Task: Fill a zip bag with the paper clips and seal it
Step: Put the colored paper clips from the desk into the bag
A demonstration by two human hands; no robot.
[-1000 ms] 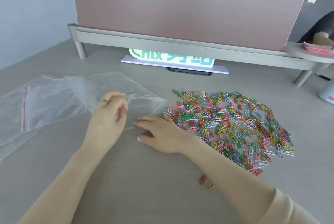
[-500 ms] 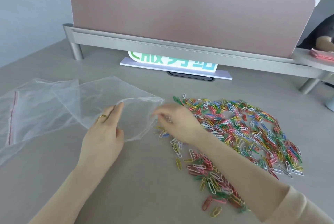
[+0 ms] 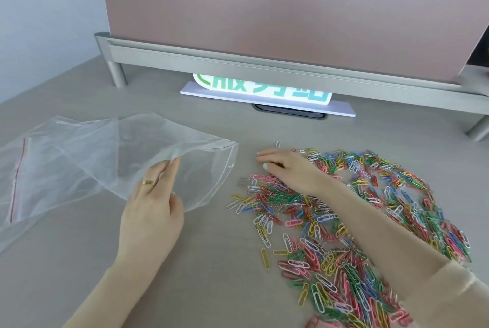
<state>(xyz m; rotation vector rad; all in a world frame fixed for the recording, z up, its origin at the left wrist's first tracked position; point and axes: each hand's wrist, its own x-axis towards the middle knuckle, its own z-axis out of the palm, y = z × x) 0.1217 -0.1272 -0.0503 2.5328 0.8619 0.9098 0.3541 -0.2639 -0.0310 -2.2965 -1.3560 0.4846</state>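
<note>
**Bag mouth lifted, clips on desk**

The left hand (image 3: 152,211) pinches the upper film of the zip bag (image 3: 169,166) near its open mouth, lifting it off the desk (image 3: 185,288). The right hand (image 3: 288,169) lies palm down, fingers together, on the near-left edge of the paper clips (image 3: 383,208), just right of the bag mouth. A second bag (image 3: 39,177) lies flat at left, partly beneath the first.

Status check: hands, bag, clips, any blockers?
Left hand lifting the edge of the zip bag, mouth facing the clips. Right hand flat on the paper clips, raking. Bag empty, unsealed. Second bag lies beside it, clear of the path.
</note>
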